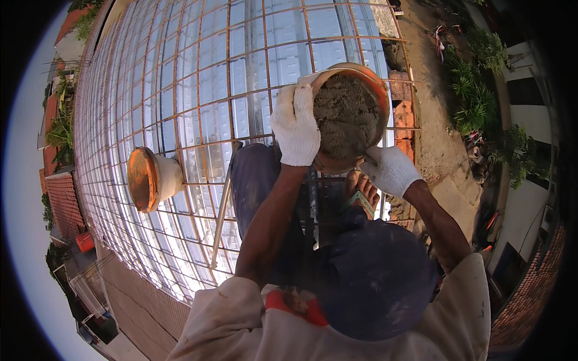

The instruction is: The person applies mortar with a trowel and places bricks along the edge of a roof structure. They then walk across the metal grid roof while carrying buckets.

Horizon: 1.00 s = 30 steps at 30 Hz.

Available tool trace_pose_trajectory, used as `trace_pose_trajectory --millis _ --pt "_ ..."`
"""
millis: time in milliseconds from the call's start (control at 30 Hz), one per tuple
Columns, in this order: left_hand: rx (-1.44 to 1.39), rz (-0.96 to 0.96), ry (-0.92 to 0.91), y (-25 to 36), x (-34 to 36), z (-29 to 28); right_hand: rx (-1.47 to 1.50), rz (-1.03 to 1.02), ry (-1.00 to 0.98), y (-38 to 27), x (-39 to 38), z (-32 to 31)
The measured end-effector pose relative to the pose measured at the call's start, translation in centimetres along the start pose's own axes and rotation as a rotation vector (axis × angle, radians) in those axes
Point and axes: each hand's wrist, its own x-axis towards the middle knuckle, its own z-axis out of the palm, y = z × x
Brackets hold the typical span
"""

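Between my two hands is a round bucket [384,90] filled with wet grey-brown mortar [346,111], its mouth turned up toward me. My left hand [296,126], in a white knitted glove, is closed on the bucket's left side, thumb and fingers at the rim. At the lower right rim, my right hand [392,171], gloved the same way, grips the bucket's edge. Just below the bucket shows a foot [361,188] with bare toes, next to my dark trouser leg [256,180].
A second bucket [167,174], orange-stained inside, lies tipped on the rusty steel mesh [229,93] over shiny metal decking [205,120]. A thin bar [221,216] lies beside my leg. Along the right, red bricks [403,135] line the deck's edge, above lower ground [433,138] with plants [475,96].
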Motion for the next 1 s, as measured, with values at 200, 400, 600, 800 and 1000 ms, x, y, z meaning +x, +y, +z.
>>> trace_pose_trajectory --millis 200,400,600,800,1000 --pt "-0.046 -0.152 -0.021 0.1 1.1 -0.9 0.231 -0.077 0.024 -0.6 0.3 1.1" --pt "-0.105 -0.358 -0.056 0.1 1.7 -0.3 0.516 -0.170 0.150 1.3 -2.2 1.0" --pt "-0.128 -0.435 -0.066 -1.0 2.7 -0.8 0.682 -0.087 0.324 3.4 -4.4 -0.2" --pt "-0.133 -0.447 -0.085 -1.0 3.0 -0.7 0.772 0.279 0.663 8.8 -4.5 -3.9" --pt "0.071 -0.191 -0.091 -3.0 2.5 -1.3 0.291 0.589 0.882 14.1 3.1 -7.1"
